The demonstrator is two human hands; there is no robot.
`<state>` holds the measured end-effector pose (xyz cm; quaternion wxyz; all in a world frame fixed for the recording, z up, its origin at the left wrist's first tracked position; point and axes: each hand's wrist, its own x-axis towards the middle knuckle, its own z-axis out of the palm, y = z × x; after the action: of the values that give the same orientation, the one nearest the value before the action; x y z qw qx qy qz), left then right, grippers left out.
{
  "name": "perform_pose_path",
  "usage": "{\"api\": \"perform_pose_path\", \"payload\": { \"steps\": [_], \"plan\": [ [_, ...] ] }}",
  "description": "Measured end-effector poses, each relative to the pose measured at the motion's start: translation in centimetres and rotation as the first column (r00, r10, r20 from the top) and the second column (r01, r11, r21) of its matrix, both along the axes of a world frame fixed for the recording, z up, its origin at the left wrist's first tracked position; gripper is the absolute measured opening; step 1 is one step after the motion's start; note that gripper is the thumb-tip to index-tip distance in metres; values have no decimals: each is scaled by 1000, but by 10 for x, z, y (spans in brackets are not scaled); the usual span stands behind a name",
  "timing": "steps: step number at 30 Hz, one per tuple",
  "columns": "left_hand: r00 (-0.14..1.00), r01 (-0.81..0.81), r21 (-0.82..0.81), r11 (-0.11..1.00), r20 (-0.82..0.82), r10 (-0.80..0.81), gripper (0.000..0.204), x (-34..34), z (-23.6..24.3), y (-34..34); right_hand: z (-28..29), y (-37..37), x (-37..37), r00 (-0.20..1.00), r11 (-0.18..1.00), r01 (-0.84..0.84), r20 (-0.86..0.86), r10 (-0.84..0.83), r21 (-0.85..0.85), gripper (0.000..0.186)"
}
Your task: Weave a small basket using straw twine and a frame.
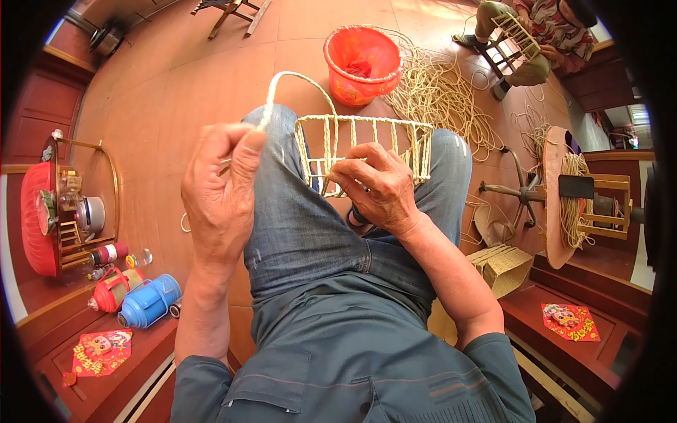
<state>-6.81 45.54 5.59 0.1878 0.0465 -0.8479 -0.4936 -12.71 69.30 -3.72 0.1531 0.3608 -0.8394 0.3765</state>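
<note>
A rectangular basket frame [398, 127] wrapped in pale cord rests between my knees, its upright bars showing. My left hand [224, 180], raised to the left of the basket, pinches a length of pale twisted cord [289, 75] between thumb and fingers. From there the cord arches up and over, then drops to the frame's near left part. My right hand [377, 180] is closed at the frame's near side, fingertips pressed together on a bar or the cord there. Exactly what those fingertips grip is hidden.
Beyond my knees stands a red bucket [361, 88], beside a heap of loose cord [451, 99]. Another person [557, 35] sits at the far right with a similar frame [518, 35]. A round table [556, 204] holds coiled cord. Thermos flasks [149, 299] stand on the left.
</note>
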Motion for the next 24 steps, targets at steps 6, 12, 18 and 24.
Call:
{"api": "perform_pose_path", "payload": {
  "steps": [6, 12, 18, 24],
  "plan": [
    [999, -19, 130, 991, -34, 24, 18, 32, -18, 12, 3, 3, 1, 998, 995, -16, 57, 10, 103, 12],
    [943, 135, 270, 953, 261, -207, 64, 60, -80, 58, -5, 6, 0, 996, 994, -37, 88, 29, 99, 12],
    [965, 169, 299, 939, 146, -220, 80, 50, -100, 87, 12, 4, 4, 961, 993, -53, 276, 22, 106, 16],
    [969, 179, 183, 967, 136, -205, 72, 31, -117, 91, -2, 8, 7, 959, 998, -60, 280, 51, 24, 16]
  ]
}}
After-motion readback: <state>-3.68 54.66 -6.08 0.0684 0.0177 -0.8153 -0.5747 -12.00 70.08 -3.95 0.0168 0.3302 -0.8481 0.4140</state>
